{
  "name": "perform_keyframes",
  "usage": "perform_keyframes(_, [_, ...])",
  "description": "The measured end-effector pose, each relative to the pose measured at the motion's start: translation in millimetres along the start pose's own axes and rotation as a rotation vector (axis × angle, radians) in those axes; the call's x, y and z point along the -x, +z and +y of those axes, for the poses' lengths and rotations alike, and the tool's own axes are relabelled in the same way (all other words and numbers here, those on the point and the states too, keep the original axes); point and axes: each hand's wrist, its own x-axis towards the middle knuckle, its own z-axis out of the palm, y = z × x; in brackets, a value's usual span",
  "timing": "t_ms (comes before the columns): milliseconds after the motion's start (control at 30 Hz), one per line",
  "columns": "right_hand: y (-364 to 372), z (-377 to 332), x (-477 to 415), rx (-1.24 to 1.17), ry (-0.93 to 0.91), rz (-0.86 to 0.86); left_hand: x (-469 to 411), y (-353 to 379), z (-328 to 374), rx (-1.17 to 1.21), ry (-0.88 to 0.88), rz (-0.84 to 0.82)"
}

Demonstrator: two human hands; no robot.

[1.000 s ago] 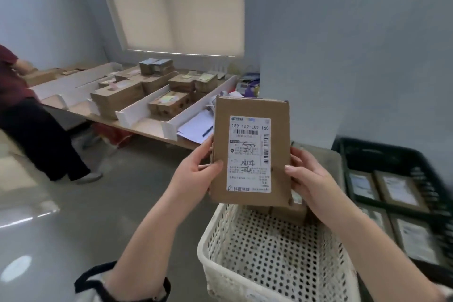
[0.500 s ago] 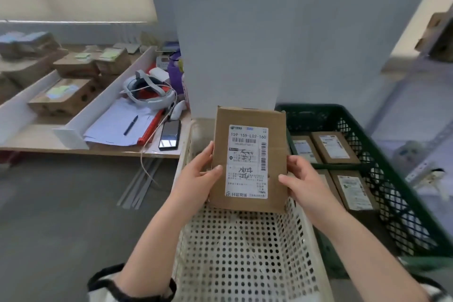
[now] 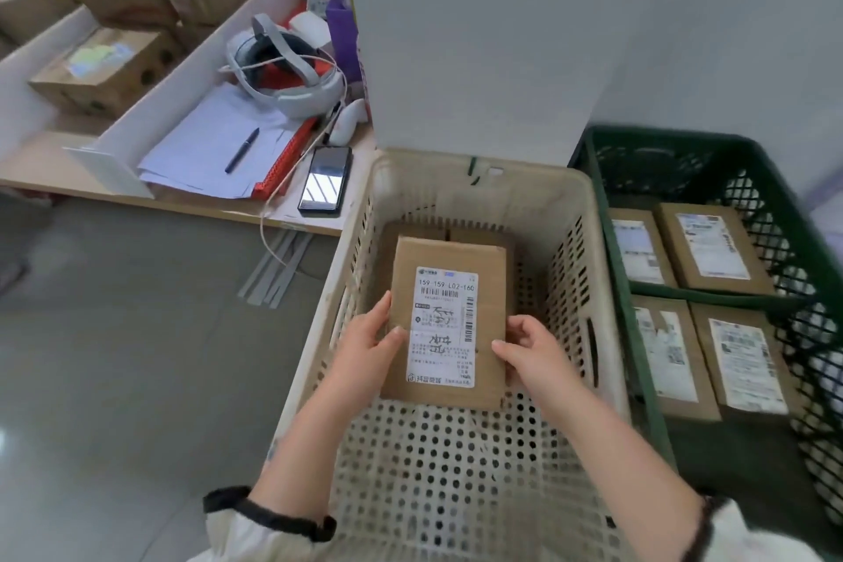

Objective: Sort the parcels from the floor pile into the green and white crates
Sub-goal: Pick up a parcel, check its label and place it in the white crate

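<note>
Parcel held low inside white crate, label up, long side pointing away from us. Left hand grips its left edge. Right hand grips its right edge. Both hands equally near. We guess: lower it, let go. Green crate sits just right.
</note>
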Motion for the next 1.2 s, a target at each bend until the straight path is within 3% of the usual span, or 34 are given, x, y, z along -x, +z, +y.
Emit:
perform_keyframes(167, [21, 53, -58, 0.011, 0.210, -0.016, -41, 24, -68, -0.007, -0.131, 0.052])
perform_keyframes(367, [36, 113, -101, 0.054, 0.327, -0.017, -56, 51, -145, 0.040, -0.269, 0.187])
perform_keyframes(633, [55, 153, -136, 0.132, 0.323, -0.019, -78, 77, -204, 0.095, -0.372, 0.398])
perform_keyframes(900, [60, 170, -142, 0.198, 0.254, 0.011, -84, 83, -229, 0.013, -0.340, 0.349])
perform_keyframes(1000, [56, 170, -141, 0.252, 0.221, -0.015, -84, 82, -223, 0.106, -0.381, 0.397])
perform_keyframes(1067, [53, 166, -143, 0.265, 0.200, -0.019, -77, 86, -217, 0.163, -0.525, 0.490])
perform_keyframes(1133, [54, 162, -145, 0.270, 0.144, 0.010, -65, 95, -209, 0.475, -0.758, 0.518])
perform_keyframes(1200, [60, 159, -148, 0.344, 0.058, 0.060, -55, 107, -203, 0.880, -0.947, 0.431])
